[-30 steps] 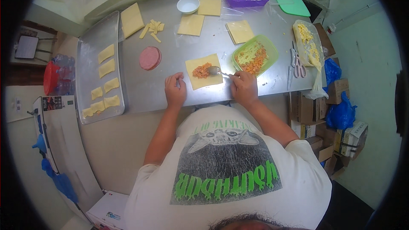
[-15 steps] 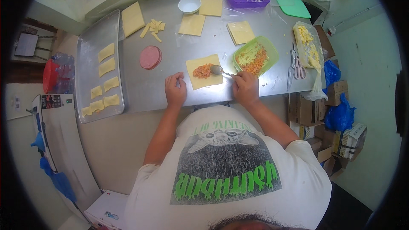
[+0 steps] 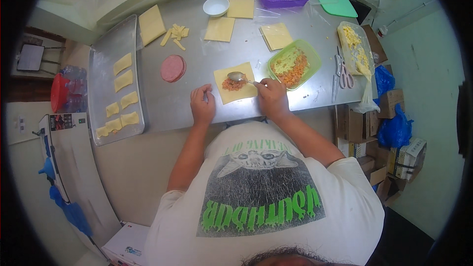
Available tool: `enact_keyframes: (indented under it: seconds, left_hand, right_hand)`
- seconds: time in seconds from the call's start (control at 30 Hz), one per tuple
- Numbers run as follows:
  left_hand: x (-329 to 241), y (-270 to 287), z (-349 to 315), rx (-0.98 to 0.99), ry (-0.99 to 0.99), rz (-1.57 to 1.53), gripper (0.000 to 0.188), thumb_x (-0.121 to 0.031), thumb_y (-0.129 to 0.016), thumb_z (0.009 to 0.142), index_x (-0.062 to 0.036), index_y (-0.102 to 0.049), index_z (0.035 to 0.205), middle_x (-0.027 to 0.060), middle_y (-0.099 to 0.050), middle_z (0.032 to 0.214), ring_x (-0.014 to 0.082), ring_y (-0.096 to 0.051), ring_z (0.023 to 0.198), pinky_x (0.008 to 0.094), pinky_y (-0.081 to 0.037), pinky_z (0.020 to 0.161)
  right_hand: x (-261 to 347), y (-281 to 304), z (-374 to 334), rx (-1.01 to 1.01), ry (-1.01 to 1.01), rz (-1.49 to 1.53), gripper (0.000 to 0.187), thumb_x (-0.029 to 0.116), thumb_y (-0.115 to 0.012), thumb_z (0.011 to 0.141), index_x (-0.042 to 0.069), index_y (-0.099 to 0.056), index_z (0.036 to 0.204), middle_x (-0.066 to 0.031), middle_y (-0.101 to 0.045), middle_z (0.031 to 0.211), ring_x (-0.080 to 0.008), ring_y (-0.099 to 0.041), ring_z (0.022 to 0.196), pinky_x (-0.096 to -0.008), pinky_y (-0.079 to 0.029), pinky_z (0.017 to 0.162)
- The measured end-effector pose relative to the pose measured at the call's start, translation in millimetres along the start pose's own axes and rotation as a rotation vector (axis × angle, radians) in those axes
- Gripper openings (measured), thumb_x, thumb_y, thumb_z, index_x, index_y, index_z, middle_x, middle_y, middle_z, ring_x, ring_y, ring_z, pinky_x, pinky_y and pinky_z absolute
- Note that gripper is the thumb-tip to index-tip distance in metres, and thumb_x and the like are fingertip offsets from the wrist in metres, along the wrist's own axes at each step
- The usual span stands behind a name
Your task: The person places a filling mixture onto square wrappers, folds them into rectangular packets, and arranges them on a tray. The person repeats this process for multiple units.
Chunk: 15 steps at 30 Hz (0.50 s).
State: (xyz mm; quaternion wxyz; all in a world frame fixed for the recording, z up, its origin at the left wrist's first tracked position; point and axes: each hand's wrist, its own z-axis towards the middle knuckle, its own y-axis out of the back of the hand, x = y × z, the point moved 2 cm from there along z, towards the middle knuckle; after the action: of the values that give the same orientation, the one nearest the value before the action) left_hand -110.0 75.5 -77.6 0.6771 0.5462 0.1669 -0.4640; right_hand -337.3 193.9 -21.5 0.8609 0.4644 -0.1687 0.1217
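My right hand [image 3: 273, 99] grips the handle of a metal spoon [image 3: 237, 76], whose bowl rests over a heap of chopped orange-red filling [image 3: 230, 85]. The filling sits in the middle of a square yellow dough sheet [image 3: 241, 97] near the table's front edge. My left hand [image 3: 202, 104] lies at the table edge left of the sheet, fingers loosely bent, thumb apart, holding nothing. Right of the sheet stands a green plastic tub [image 3: 315, 70] with orange filling and a pale green mash inside. Round pink meat slices [image 3: 172, 68] lie stacked beyond my left hand.
A metal tray [image 3: 140, 76] at the left holds several folded dough pieces [image 3: 123, 81]. Stacked dough sheets [image 3: 277, 36], dough strips [image 3: 176, 32], a white bowl [image 3: 216, 6] and a purple tub [image 3: 283, 4] stand farther back. Scissors [image 3: 343, 71] and a bag of yellow chunks [image 3: 354, 44] lie right.
My right hand has moved left with the spoon. The spoon's bowl has gone from the filling's right edge to over its upper middle. My left hand has stayed put.
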Motion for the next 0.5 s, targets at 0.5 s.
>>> enact_keyframes:
  seconds: [0.5]
  left_hand:
    - [-0.4,0.4,-1.5,-0.016,0.002,-0.007,0.021,0.001,-0.059,0.088,-0.0028,-0.070,0.107,0.0121,-0.071,0.099,0.0314,-0.064,0.100,0.0420,-0.052,0.090]
  right_hand:
    - [-13.9,3.2,-22.7,0.049,-0.067,-0.079,0.028,0.003,-0.069,0.079,0.008,-0.074,0.106,-0.0074,-0.065,0.095,-0.0271,-0.063,0.089,-0.0430,-0.045,0.078]
